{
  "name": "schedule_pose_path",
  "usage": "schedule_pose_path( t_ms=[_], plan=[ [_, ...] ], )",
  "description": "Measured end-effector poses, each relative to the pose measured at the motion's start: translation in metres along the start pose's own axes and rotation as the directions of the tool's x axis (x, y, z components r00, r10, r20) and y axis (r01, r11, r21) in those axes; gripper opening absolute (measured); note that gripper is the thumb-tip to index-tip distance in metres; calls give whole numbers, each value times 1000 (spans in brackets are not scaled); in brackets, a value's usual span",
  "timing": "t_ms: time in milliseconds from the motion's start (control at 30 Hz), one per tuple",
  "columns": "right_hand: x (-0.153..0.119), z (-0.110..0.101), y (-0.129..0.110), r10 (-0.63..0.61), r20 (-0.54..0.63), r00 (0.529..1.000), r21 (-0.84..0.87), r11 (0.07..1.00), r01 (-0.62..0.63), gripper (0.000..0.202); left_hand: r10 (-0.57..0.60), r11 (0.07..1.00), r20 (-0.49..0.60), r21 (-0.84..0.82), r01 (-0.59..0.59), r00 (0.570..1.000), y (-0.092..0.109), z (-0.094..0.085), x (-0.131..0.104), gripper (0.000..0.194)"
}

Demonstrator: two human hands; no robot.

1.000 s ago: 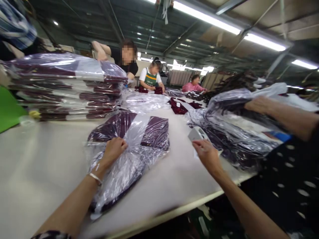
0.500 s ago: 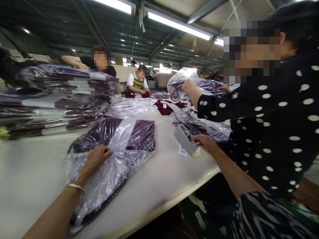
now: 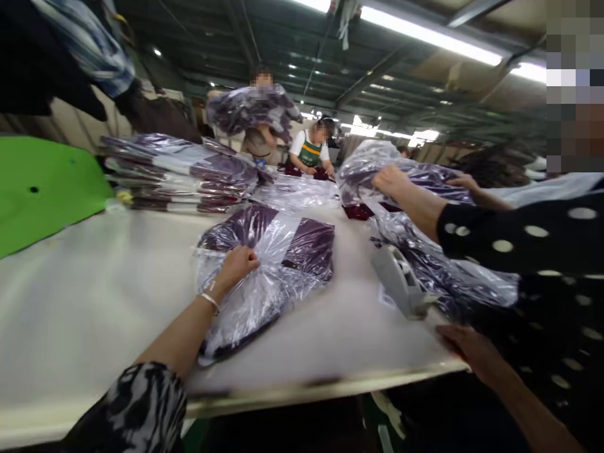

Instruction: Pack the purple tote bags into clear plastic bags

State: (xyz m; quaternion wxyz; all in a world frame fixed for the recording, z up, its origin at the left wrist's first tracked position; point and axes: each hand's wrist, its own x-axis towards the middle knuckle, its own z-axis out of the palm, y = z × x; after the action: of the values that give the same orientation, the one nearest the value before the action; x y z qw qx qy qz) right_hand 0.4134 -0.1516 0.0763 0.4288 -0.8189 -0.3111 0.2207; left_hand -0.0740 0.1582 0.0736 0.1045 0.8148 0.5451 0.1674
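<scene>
A dark purple folded garment in a clear plastic bag (image 3: 306, 248) lies on the table before me. My left hand (image 3: 240, 263) is on its near half, fingers curled closed on the gathered plastic bag. To the right stands a grey tape dispenser (image 3: 399, 283), tilted away from me. My right hand (image 3: 465, 346) is just below the dispenser, near the table's front edge, apart from the bag. Motion blurs its fingers, and I cannot make out whether a piece of tape is in them.
Stacked bagged garments (image 3: 184, 173) stand at the back left, beside a green board (image 3: 47, 189). At right, a co-worker's polka-dot sleeve (image 3: 519, 229) reaches over more bagged garments (image 3: 425, 251). Two other people work across the table (image 3: 117, 302).
My right hand has come away from the tape dispenser toward the table's front edge. My left hand stays on the bag. Across the table, a person now lifts bagged garments. The view has swung left.
</scene>
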Motion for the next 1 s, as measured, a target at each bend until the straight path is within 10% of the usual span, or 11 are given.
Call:
schedule_pose_path(
  t_ms=[67, 167, 333, 433, 633, 900, 1000],
  plan=[
    [-11, 15, -31, -23, 221, 975, 21, 1000, 19, 32, -21, 1000, -14, -19, 21, 1000, -1, 1, -1, 21],
    [-38, 71, -110, -210, 552, 807, 53, 975, 217, 32, -40, 998, -18, -39, 39, 999, -2, 3, 0, 20],
    [-71, 212, -245, -308, 926, 218, 211, 902, 376, 38, -44, 998, -4, -47, 44, 999, -5, 3, 5, 13],
    [-58, 288, -284, -222, 973, 57, 168, 860, 483, 37, -34, 998, -9, -50, 34, 999, -7, 4, 7, 13],
    [-6, 384, -300, 62, 943, 328, -328, 349, 878, 25, 13, 998, -15, -63, -14, 1000, -14, 10, 8, 10],
    [12, 406, -305, -93, 896, 434, -434, 19, 901, 54, 53, 996, -29, -71, -55, 998, -16, 15, 6, 9],
    [36, 385, -290, -211, 899, 385, -376, 80, 923, 60, 46, 996, -32, -73, -48, 998, -15, 15, 5, 8]
  ],
)
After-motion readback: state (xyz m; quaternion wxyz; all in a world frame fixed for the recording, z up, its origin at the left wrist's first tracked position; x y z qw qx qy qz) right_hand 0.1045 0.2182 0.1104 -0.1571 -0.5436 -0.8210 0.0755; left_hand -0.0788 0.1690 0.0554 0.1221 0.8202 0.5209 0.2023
